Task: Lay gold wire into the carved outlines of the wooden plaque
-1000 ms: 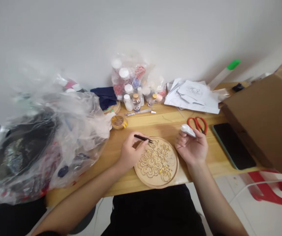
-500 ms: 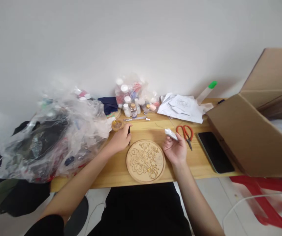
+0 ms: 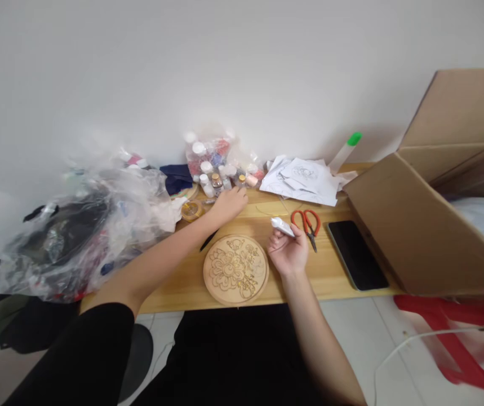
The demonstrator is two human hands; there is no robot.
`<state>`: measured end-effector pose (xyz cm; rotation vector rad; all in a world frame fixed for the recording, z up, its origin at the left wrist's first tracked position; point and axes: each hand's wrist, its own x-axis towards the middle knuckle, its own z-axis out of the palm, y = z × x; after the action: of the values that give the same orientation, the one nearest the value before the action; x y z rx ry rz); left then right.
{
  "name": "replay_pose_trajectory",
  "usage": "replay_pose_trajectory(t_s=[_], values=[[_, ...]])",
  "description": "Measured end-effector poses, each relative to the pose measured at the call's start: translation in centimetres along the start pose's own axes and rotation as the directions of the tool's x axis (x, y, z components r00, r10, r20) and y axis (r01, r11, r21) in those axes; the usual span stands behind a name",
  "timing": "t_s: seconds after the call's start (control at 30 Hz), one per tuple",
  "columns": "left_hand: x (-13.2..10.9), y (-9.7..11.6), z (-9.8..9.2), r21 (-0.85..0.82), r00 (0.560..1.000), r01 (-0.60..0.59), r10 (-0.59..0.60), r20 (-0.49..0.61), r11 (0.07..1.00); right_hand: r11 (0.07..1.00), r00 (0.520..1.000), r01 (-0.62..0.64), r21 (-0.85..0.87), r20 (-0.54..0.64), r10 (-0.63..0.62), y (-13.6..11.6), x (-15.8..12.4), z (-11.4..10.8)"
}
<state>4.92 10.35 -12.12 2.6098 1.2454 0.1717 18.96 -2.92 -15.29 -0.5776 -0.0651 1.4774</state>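
Observation:
My left hand [image 3: 231, 205] reaches over the back of the table, fingers bent downward in front of small bottles [image 3: 217, 183]. Its fingertips are hidden, and it covers most of a thin pen-like stick. Below that forearm lies a slim black tool [image 3: 208, 241], probably tweezers. My right hand [image 3: 289, 251], palm up, has its fingers closed around a small white tube [image 3: 283, 226]. Between my arms sits a round wooden board [image 3: 236, 269] with gold-lined flower outlines. Orange-handled pliers [image 3: 307, 225] lie just right of the tube.
Plastic bags [image 3: 136, 208] crowd the left side, beside a roll of amber tape or wire [image 3: 192, 210]. Drawn paper sheets [image 3: 303, 180] lie at the back. On the right are a phone [image 3: 356, 255] and an open cardboard box [image 3: 398, 225].
My left hand has let go of the black tool, now lying on the table, and has moved right and farther back. My right hand still holds the tube. The whole view has shifted slightly.

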Motion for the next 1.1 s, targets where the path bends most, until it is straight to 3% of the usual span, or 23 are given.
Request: replay_pose_trajectory(t_s=[0.2, 0.33, 0.5, 0.67, 0.7, 0.73, 0.8, 0.9, 1.1], values=[[0.5, -0.1, 0.8, -0.342, 0.995, 0.022, -0.052, -0.081, 0.94, 1.0, 0.999, 0.002, 0.015, -0.05, -0.001, 0.0, 0.0, 0.1], [-1.6, 0.1, 0.2, -0.636, 0.968, 0.047, -0.192, -0.161, 0.77, 1.0, 0.998, -0.004, 0.026, -0.062, 0.005, 0.0, 0.0, 0.1], [-7.1, 2.7, -1.1, -0.934, 0.925, 0.011, -0.357, -0.125, 0.356, 0.998, 0.999, -0.045, 0.042, -0.021, 0.046, 0.1, -1.2, 1.4], [-11.1, 6.4, -2.5, -0.993, 0.888, -0.117, -0.445, -0.115, 0.022, 0.996, 0.994, -0.076, 0.057, 0.081, 0.071, 1.7, -4.4, 3.8], [-11.3, 6.9, -2.8, -0.969, 0.89, -0.148, -0.453, -0.044, -0.196, 0.995, 0.992, -0.083, 0.052, 0.099, 0.078, 2.1, -4.9, 4.2], [-11.5, 7.3, -3.1, -0.921, 0.897, -0.173, -0.441, -0.001, -0.348, 0.996, 0.991, -0.079, 0.039, 0.108, 0.074, 2.4, -5.3, 4.5], [-11.5, 7.7, -3.6, -0.828, 0.911, -0.192, -0.409, 0.048, -0.527, 0.998, 0.992, -0.058, 0.011, 0.115, 0.057, 2.8, -5.8, 5.0], [-11.4, 7.8, -3.9, -0.785, 0.91, -0.179, -0.403, 0.097, -0.593, 0.999, 0.994, -0.034, -0.003, 0.103, 0.034, 3.1, -6.0, 5.1], [-11.6, 8.2, -4.1, -0.777, 0.904, -0.176, -0.412, 0.116, -0.605, 0.999, 0.997, -0.032, 0.017, 0.065, 0.031, 3.0, -6.4, 4.9]])
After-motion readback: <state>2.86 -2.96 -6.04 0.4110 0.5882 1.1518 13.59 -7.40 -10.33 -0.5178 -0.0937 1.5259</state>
